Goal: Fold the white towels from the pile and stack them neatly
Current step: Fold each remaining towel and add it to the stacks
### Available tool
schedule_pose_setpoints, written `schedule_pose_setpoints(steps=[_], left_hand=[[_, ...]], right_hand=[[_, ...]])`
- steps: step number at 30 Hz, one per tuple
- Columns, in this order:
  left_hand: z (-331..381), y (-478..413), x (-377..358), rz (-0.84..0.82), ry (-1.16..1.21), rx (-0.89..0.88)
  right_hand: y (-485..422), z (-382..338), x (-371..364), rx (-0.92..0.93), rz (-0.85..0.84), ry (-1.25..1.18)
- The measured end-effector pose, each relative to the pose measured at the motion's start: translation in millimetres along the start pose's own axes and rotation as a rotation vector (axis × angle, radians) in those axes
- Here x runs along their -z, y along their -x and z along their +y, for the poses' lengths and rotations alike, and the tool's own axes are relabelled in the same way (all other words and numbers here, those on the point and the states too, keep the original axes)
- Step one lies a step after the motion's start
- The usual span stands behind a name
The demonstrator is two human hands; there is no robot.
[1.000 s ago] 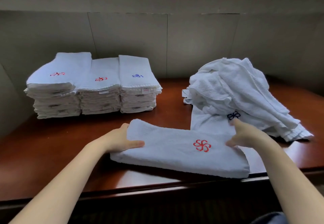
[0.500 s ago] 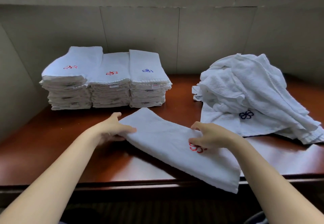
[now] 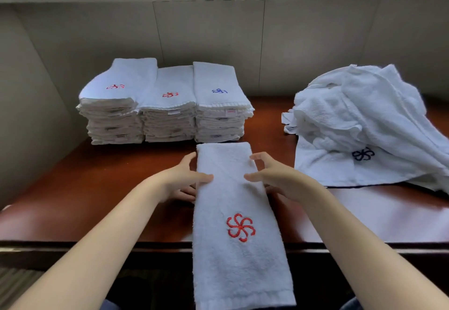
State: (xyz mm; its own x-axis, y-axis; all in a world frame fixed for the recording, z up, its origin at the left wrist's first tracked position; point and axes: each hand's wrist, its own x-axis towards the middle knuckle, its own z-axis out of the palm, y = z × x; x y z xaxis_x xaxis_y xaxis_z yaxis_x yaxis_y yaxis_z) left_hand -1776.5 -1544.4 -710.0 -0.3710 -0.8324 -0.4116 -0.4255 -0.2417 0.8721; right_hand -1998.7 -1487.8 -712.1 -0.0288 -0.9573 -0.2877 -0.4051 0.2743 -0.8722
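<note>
A white towel point(image 3: 226, 256), folded into a long strip with a red pinwheel emblem, lies lengthwise in front of me. Its near end hangs over the table's front edge. My left hand point(image 3: 178, 179) holds its left edge, thumb on top and fingers tucked below. My right hand point(image 3: 278, 176) holds the right edge the same way, with the forefinger lifted. Three stacks of folded white towels point(image 3: 167, 108) stand side by side at the back left, just beyond the strip's far end. The loose pile of unfolded white towels point(image 3: 364, 120) sits at the back right.
The brown wooden table point(image 3: 97, 188) meets a grey panelled wall point(image 3: 218, 42) at the back and a slanted wall at the left. One flat towel with a dark blue emblem point(image 3: 363, 154) spreads out from under the pile.
The folded towel has swung from lying crosswise to pointing away from me, its near end now over the table edge. Both hands moved to its two long edges near the far end.
</note>
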Motion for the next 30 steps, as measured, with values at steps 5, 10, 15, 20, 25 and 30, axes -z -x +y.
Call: schedule_pose_setpoints(steps=[5,10,15,20,25,30], left_hand=[[-7.9,6.1,10.9,-0.190,0.066,-0.132],[-7.8,12.8,18.3,-0.177,0.065,-0.215],[16.0,40.2,38.8,-0.098,0.109,-0.369],[62.7,63.6,72.4,-0.088,0.141,-0.498],[157.2,17.3,144.6,0.201,0.100,-0.647],[199.1,-85.7,198.6,0.454,0.064,-0.274]], right_hand=[[-0.8,2.3,7.9,-0.010,-0.280,-0.357],[2.9,0.3,1.6,0.122,-0.257,-0.353],[14.6,-27.9,-3.9,0.289,-0.214,-0.329],[13.4,-90.0,11.7,0.407,-0.209,-0.454],[-68.4,-197.9,43.8,0.500,-0.167,-0.469],[-215.2,-252.6,40.0,0.301,-0.056,-0.452]])
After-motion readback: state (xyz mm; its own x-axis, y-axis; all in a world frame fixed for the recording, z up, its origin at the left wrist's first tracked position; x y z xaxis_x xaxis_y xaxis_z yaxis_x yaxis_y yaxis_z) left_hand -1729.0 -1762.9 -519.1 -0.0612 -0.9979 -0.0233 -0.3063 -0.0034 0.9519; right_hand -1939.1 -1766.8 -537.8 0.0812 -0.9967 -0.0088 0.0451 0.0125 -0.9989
